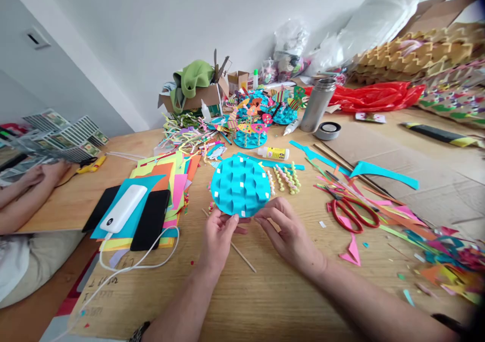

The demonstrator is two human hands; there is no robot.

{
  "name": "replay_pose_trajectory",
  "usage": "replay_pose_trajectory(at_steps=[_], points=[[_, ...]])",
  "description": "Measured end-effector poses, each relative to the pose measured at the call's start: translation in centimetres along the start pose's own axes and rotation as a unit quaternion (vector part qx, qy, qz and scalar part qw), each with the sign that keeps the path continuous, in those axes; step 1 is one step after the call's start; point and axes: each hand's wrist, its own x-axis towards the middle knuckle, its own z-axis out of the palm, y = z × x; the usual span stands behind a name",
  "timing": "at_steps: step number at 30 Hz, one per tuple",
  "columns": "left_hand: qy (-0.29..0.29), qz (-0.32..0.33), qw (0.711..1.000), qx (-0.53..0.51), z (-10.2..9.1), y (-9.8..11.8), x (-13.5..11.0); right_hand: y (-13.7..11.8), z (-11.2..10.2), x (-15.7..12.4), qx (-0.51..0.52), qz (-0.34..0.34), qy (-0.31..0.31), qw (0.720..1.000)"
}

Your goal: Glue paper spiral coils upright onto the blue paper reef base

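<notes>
Bare counter [269, 306] gives open room on the near side of the blue disc [235, 185], between the forearms [189, 291], though a thin stick [244, 259] lies there. Beside the right hand [290, 231], a narrow lane separates it from the red-handled scissors [345, 199], which bar the way among paper scraps [352, 253]. Beyond the disc, twisted strips [290, 181] and a glue bottle [273, 153] crowd the passage; leftward, a white cable [129, 269] loops beside the black phone [150, 221]

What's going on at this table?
A person is holding a blue disc, dotted with small white squares, by its lower edge in the left hand. The right hand is pinched at its lower right edge; whether it grips the disc is unclear. Twisted strips lie just behind, and red-handled scissors rest off to the right.
</notes>
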Motion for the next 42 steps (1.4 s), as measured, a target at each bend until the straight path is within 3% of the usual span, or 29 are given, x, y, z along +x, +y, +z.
replay_pose_trajectory(at_steps=[12, 42], points=[[-0.011, 0.011, 1.0, 0.027, 0.04, -0.25, -0.28, 0.25, -0.09, 0.34, -0.041, -0.014, -0.003, 0.999], [0.0, 0.005, 1.0, 0.026, 0.2, 0.11, -0.16, 0.5, -0.03, 0.35, -0.028, -0.016, -0.049, 0.998]])
